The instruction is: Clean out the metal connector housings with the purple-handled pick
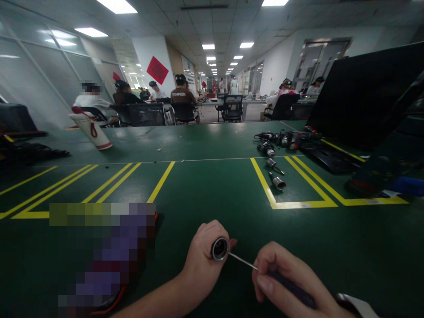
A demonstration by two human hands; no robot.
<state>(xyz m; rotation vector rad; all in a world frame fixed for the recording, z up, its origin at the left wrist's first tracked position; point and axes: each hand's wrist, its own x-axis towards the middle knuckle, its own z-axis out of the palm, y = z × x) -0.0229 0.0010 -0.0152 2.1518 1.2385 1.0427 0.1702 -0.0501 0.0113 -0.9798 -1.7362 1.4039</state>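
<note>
Low in the middle of the head view, my left hand [204,254] is wrapped round a hollow cylindrical part [220,249]. The part has a shiny metal rim and a dark inside, and its open end faces me; my fingers hide the rest. To the right, my right hand [285,274] is closed on a thin screwdriver [293,289] with a dark handle. Its slim metal shaft slants up and left to the part's open end. Whether the tip touches anything inside cannot be made out. Both hands are above the green tabletop [212,194].
Several metal parts, among them a cup-shaped one [278,182], lie at the right by yellow tape lines [304,205]. A black monitor [361,97] stands beyond. A pixelated flat object [112,256] lies left, a leaning white cup [92,129] behind it. People sit farther back.
</note>
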